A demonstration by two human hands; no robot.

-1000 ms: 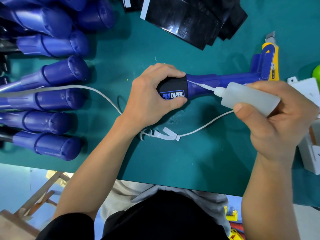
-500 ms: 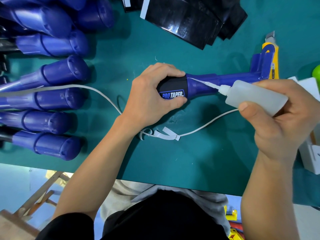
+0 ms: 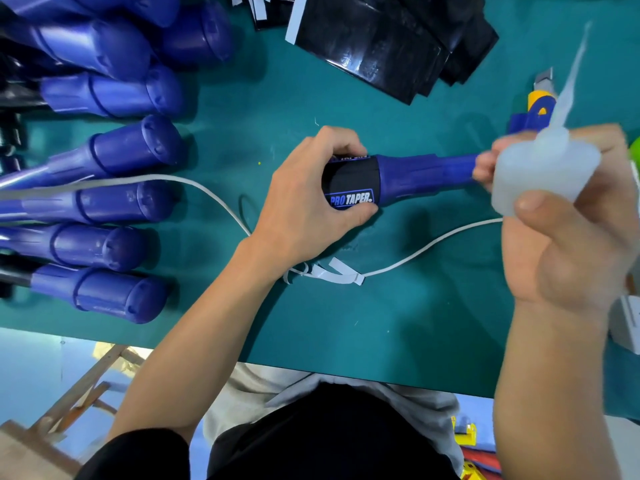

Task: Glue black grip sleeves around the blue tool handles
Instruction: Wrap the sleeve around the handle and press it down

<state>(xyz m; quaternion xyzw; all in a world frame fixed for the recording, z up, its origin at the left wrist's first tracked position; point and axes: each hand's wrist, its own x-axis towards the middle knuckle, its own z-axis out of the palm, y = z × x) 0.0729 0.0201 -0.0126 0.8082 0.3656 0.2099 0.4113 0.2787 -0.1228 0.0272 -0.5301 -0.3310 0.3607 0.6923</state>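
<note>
A blue tool handle lies crosswise on the teal table mat. The left hand has its fingers curled round the handle's black grip sleeve. The blurred right hand clasps a translucent glue bottle. Bare blue handles crowd the mat's left. A wooden frame stands on pale floor below the table edge.

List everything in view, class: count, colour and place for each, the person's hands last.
loose blue handles: about eight, blue, piled at left
held handle: one, blue, centre
grip sleeve: one, black with PRO TAPER print, wrapped round held handle's end
spare sleeves: several, black, stacked at top
glue bottle: one, translucent white, right, nozzle pointing up and away
utility knife: one, yellow, upper right
cord: one, white, trailing left to right
paper strips: a few, white, by the cord below centre
table: one, teal
left hand: grips the sleeved end
right hand: holds the glue bottle
</note>
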